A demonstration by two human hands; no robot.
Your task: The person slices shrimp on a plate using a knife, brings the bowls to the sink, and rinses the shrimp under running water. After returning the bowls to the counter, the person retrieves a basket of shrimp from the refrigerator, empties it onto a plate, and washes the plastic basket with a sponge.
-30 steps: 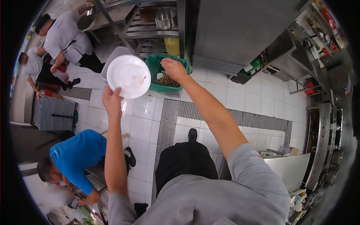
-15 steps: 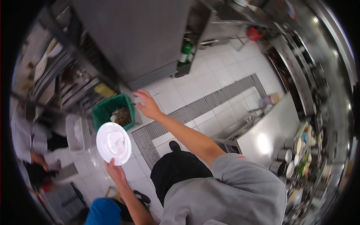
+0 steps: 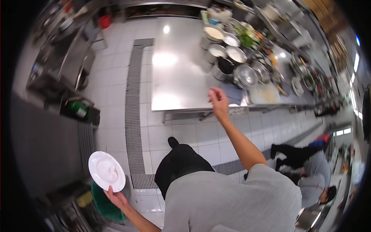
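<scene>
My left hand [image 3: 117, 199] grips the lower rim of a white plate [image 3: 107, 171], fingers closed on its edge. The plate is tilted and has faint smears on its face. Below it, partly hidden by the plate, is a green bin [image 3: 106, 205]. My right hand [image 3: 219, 102] is empty, its fingers loosely bent and somewhat apart. It hovers by the front edge of a steel table [image 3: 177, 83], near a dark folded cloth [image 3: 230, 94] and a stack of metal bowls [image 3: 245, 76].
Pots [image 3: 222, 69], vegetables and a cutting board [image 3: 264, 94] crowd the table's right side. A floor drain grate [image 3: 133, 96] runs along the white tiles. Another person [image 3: 315, 174] stands bent over at right. A green bottle [image 3: 78, 109] sits on a low shelf at left.
My view has turned right, toward the steel table. My right hand has moved from beside the green bin to the table's edge. The plate stays in my left hand.
</scene>
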